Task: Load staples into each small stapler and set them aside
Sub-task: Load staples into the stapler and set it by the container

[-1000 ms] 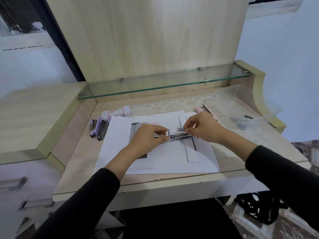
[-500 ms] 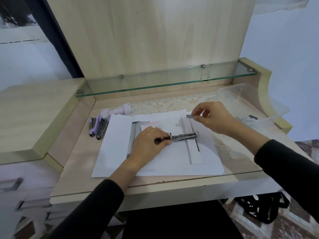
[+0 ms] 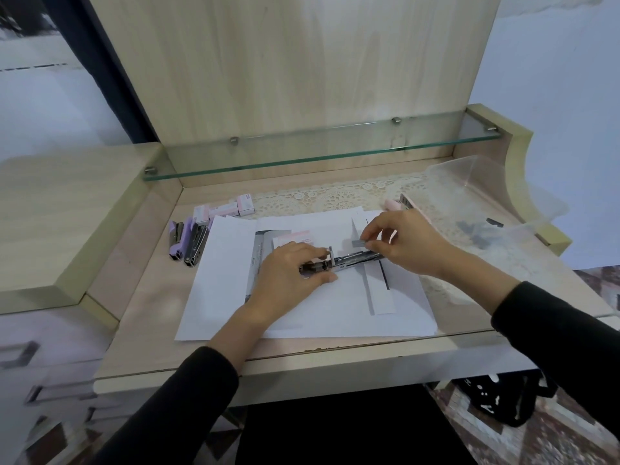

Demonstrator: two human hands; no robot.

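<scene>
Opened silver metal stapler (image 3: 349, 260) on white paper sheets (image 3: 335, 313), midway between the bench (image 3: 151, 297) side edges.
Its rear end is gripped by the left hand (image 3: 288, 273); the right hand (image 3: 406, 243) pinches a short grey staple strip (image 3: 358, 243) just above it.

Wood bench (image 3: 141, 317), paper sheets (image 3: 335, 317) across its middle, lace mat (image 3: 322, 198) along the back edge, purple staplers (image 3: 186, 241) and staple boxes (image 3: 223, 211) by the left edge, pink stapler (image 3: 394, 204) and clear tub (image 3: 469, 182) toward the back right corner

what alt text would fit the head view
An open stapler lies on paper: the left hand holds its rear end, the right hand pinches a staple strip just above it. Two purple staplers and small boxes lie at the left, a clear tub at the right.
</scene>
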